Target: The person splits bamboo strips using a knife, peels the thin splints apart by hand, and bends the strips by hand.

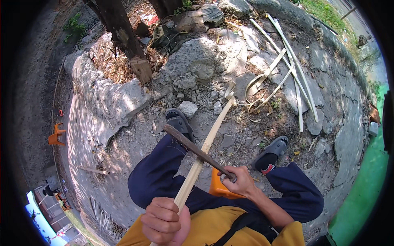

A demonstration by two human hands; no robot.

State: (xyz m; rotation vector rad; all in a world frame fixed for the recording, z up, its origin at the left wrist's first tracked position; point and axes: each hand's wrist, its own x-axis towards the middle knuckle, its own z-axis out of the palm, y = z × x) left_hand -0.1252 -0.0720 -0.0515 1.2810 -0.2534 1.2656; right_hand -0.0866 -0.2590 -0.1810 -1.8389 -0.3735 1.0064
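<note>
My left hand (162, 221) is closed around the lower end of a long pale wooden strip (208, 141), which looks like split bamboo. The strip slants up and away from me, and a curled shaving (230, 89) sits at its far end. My right hand (240, 181) grips the near end of a long, dark brown knife-like tool (184, 141). This tool crosses over the strip at its middle, between my knees. Whether its edge cuts into the wood cannot be seen. Below the right hand, part of an orange plastic stool (221, 187) shows between my legs.
Several long pale strips (293, 61) and curled shavings (256, 88) lie on the ground at the far right. Broken concrete (191, 61) and a tree trunk (123, 35) stand ahead. An orange chair (56, 134) is at the left, a green wall (359, 184) at the right.
</note>
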